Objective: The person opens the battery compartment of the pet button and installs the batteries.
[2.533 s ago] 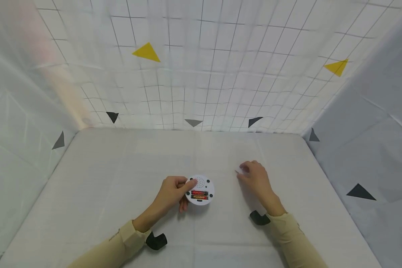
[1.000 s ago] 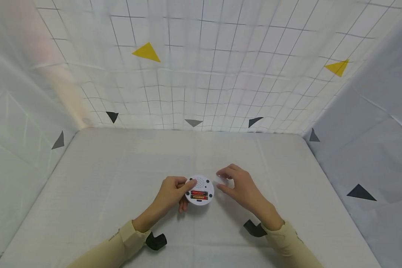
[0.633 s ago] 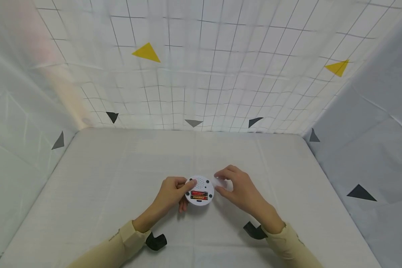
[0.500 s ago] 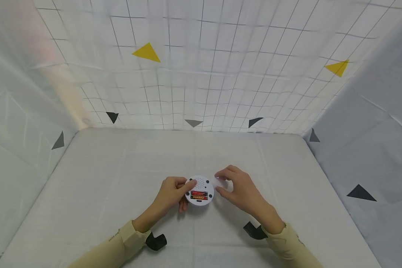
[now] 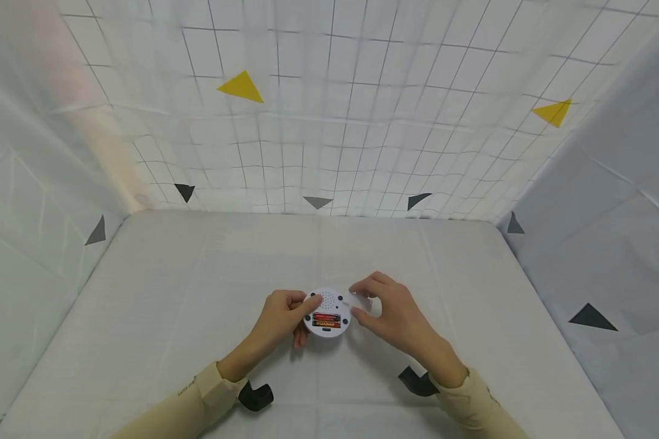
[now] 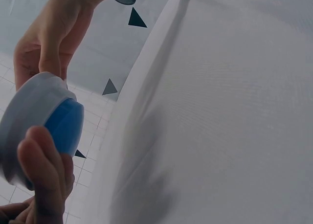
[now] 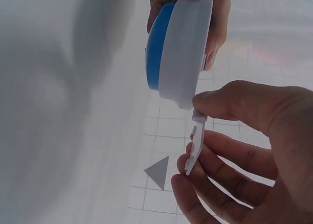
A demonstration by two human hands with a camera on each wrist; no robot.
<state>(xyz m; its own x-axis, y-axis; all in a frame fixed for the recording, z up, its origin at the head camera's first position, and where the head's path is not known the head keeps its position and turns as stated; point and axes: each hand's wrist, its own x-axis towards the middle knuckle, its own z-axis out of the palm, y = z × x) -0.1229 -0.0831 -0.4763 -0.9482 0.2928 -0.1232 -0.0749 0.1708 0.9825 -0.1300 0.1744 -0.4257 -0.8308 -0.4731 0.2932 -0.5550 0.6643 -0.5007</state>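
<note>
Head view: you are holding a round white device point(image 5: 327, 312) above the white table point(image 5: 198, 292), near its front edge. Your left hand point(image 5: 279, 318) is gripping the device's left rim, fingers curled round it and thumb lying on its upturned back, where two red batteries point(image 5: 326, 319) are sitting in the uncovered compartment. Your right hand point(image 5: 391, 308) is just right of the device, pinching a small white battery cover point(image 5: 360, 300) between thumb and curled fingers. In the right wrist view the cover point(image 7: 196, 144) is touching the device's rim point(image 7: 182, 48) at one end, tilted away from it. The device's underside is showing blue point(image 6: 63, 123) in the left wrist view.
</note>
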